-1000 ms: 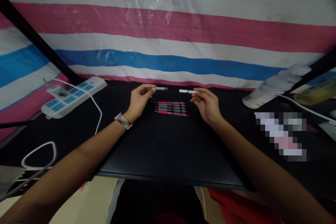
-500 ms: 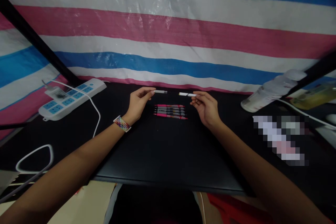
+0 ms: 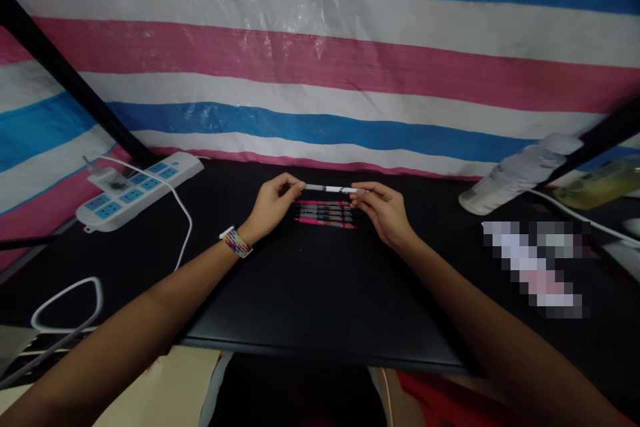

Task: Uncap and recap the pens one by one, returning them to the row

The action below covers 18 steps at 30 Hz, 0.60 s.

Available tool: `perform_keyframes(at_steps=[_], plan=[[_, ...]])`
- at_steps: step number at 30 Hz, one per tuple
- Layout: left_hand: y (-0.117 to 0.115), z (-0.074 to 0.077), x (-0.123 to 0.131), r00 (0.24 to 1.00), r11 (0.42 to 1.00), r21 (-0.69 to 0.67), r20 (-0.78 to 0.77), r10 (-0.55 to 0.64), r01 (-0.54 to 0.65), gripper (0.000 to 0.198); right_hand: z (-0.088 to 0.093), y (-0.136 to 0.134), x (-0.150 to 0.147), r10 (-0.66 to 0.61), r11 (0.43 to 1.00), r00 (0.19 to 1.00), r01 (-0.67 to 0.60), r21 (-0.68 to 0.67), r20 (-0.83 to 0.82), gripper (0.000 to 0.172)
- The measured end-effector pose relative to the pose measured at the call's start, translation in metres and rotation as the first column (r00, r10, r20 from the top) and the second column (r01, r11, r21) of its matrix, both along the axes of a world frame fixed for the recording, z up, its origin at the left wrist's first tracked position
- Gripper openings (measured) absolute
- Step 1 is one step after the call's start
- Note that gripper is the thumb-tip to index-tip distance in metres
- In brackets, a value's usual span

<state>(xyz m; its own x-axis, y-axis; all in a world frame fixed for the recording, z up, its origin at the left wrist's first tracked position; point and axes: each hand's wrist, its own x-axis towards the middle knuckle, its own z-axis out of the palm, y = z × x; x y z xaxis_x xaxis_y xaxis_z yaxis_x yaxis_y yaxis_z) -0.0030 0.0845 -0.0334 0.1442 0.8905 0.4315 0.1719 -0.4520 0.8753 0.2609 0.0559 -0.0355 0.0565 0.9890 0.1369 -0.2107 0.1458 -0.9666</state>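
My left hand (image 3: 273, 203) and my right hand (image 3: 383, 210) each pinch one end of a thin white pen (image 3: 330, 189), held level just above the black table (image 3: 310, 293). The pen's two halves now meet in the middle. A woven, many-coloured band sits on my left wrist. Directly under the white pen lie several pink pens (image 3: 325, 213) in a neat row on the table, between my two hands.
A white power strip with blue sockets (image 3: 135, 190) and its white cable (image 3: 70, 300) lie at the left. A plastic bottle (image 3: 520, 173) lies on its side at the right, beside a blurred patch. A striped tarp hangs behind the table.
The two white pen pieces, held apart before, have been brought together as my hands moved toward each other.
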Motion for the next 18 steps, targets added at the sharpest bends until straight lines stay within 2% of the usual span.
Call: perform_keyframes(at_steps=[3, 6, 10, 13, 18], plan=[[-0.0043, 0.0035, 0.0008, 0.994, 0.996, 0.094, -0.110, 0.021, -0.010, 0.033, 0.0007, -0.0036, -0.0045, 0.030, 0.999, 0.999, -0.030, 0.011, 0.015, 0.022], [-0.0087, 0.0053, 0.0019, 0.985, 0.993, 0.122, -0.172, 0.023, -0.002, 0.035, 0.0021, -0.0069, -0.0082, 0.057, 0.998, 0.998, -0.057, 0.008, 0.010, 0.022], [-0.0109, 0.0048, 0.0030, 0.993, 0.995, 0.094, -0.112, -0.035, 0.046, 0.020, 0.0026, -0.0070, -0.0085, 0.022, 1.000, 1.000, -0.021, 0.011, -0.021, 0.022], [-0.0097, 0.0050, 0.0027, 0.992, 0.992, 0.117, -0.117, -0.040, 0.054, 0.016, 0.0013, -0.0052, -0.0073, 0.013, 1.000, 0.999, -0.013, 0.009, -0.033, 0.023], [-0.0095, 0.0071, 0.0007, 0.978, 0.994, 0.109, -0.207, 0.027, -0.005, 0.050, -0.0030, -0.0042, -0.0094, 0.042, 0.996, 0.999, -0.045, 0.073, 0.031, 0.024]])
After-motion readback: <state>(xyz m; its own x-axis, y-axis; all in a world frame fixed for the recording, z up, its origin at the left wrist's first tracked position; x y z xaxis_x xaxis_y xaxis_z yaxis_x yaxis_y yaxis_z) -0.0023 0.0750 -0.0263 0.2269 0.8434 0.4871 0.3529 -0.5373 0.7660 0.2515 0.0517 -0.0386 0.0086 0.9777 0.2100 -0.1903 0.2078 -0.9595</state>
